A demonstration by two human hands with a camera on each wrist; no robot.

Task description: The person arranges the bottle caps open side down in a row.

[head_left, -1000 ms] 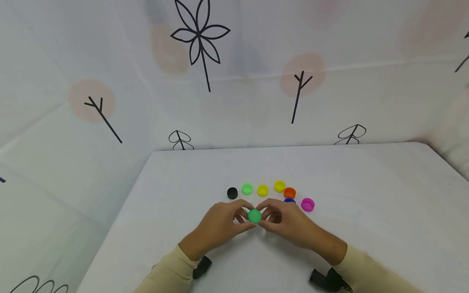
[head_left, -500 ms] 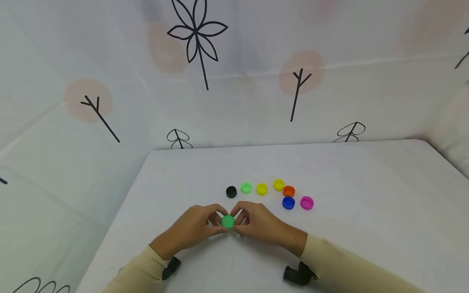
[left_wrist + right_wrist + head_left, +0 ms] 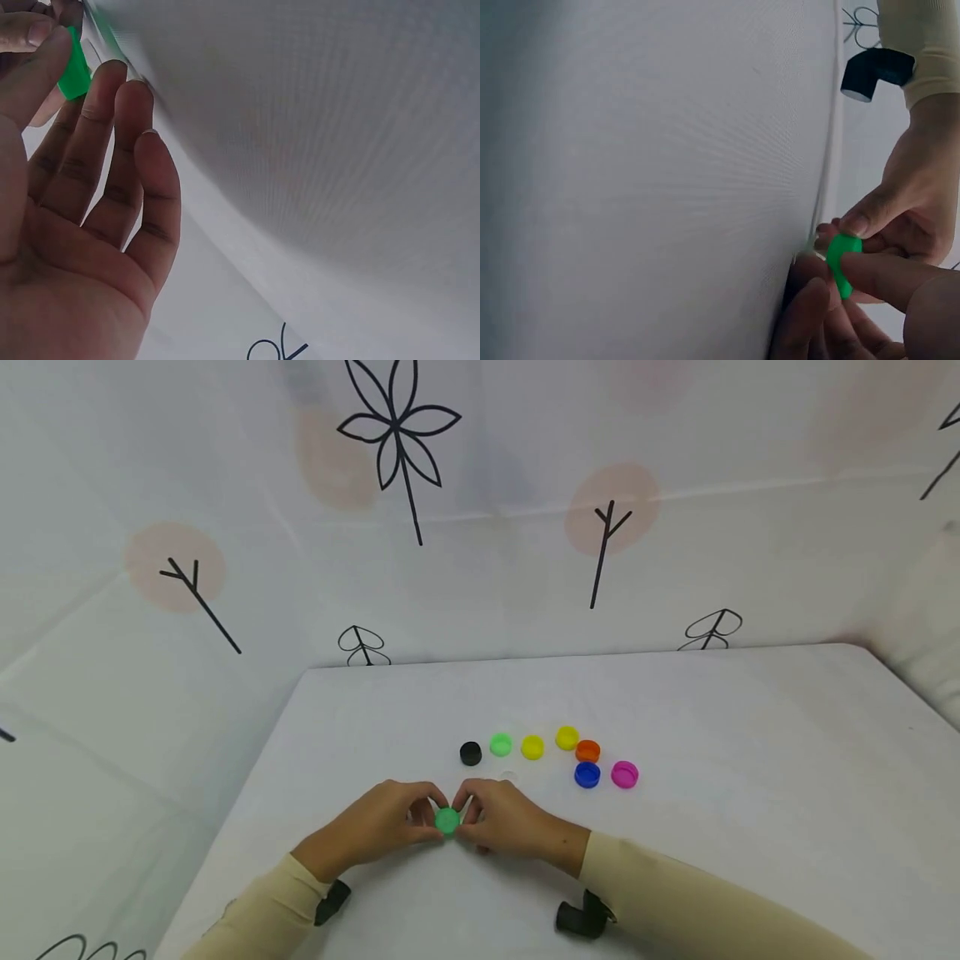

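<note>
A green bottle cap [image 3: 447, 821] is held between both hands low over the white table, its flat top turned up. My left hand [image 3: 382, 821] pinches it from the left with thumb and fingers. From the right, my right hand [image 3: 504, 817] pinches the same cap. In the left wrist view the cap [image 3: 74, 69] sits at the thumb and fingertips, the other fingers being spread and bent. The right wrist view shows the cap [image 3: 843, 264] between the thumbs and fingers of both hands. Whether it touches the table cannot be told.
Beyond the hands lie a black cap [image 3: 470, 753], a light green cap [image 3: 501, 744], yellow caps [image 3: 532, 747], an orange cap [image 3: 588, 751], a blue cap [image 3: 587, 774] and a pink cap [image 3: 625, 774]. A faint clear disc [image 3: 509, 775] lies near my right hand. Patterned cloth hangs behind.
Both hands have moved left and slightly nearer the body, carrying the green bottle cap between them. The blue cap, partly covered before, now shows whole, and the clear disc has come into view.
</note>
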